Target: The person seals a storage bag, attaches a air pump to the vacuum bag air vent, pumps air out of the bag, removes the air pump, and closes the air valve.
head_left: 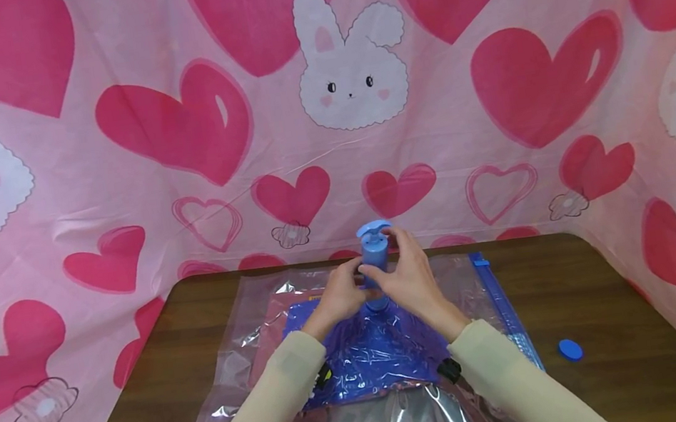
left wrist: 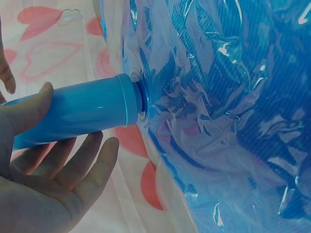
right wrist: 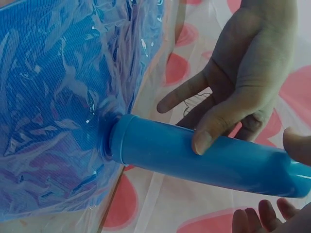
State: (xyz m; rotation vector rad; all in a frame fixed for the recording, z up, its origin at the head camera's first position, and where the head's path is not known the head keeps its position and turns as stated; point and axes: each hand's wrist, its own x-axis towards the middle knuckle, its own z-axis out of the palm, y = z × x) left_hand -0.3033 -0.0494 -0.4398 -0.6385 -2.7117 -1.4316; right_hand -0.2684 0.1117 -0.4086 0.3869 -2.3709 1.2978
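A blue hand pump [head_left: 374, 255] stands upright with its lower end against a clear plastic storage bag [head_left: 454, 281]. Its pale blue handle [head_left: 373, 227] sits at the top. My left hand [head_left: 342, 293] holds the pump barrel [left wrist: 92, 108] from the left, thumb on the near side and fingers around the other side. Higher up, my right hand [head_left: 411, 280] grips the barrel close to the handle; the right wrist view shows only part of this hand. Inside the bag, under the pump, lies blue ribbed cloth [right wrist: 43, 87].
A blue zip strip [head_left: 498, 296] runs along the bag's right side. On the brown table [head_left: 608, 288] to the right lies a round blue cap [head_left: 570, 350]. Pink cloth [head_left: 270, 328] shows inside the bag at the left. A heart-patterned curtain [head_left: 329, 147] surrounds the table.
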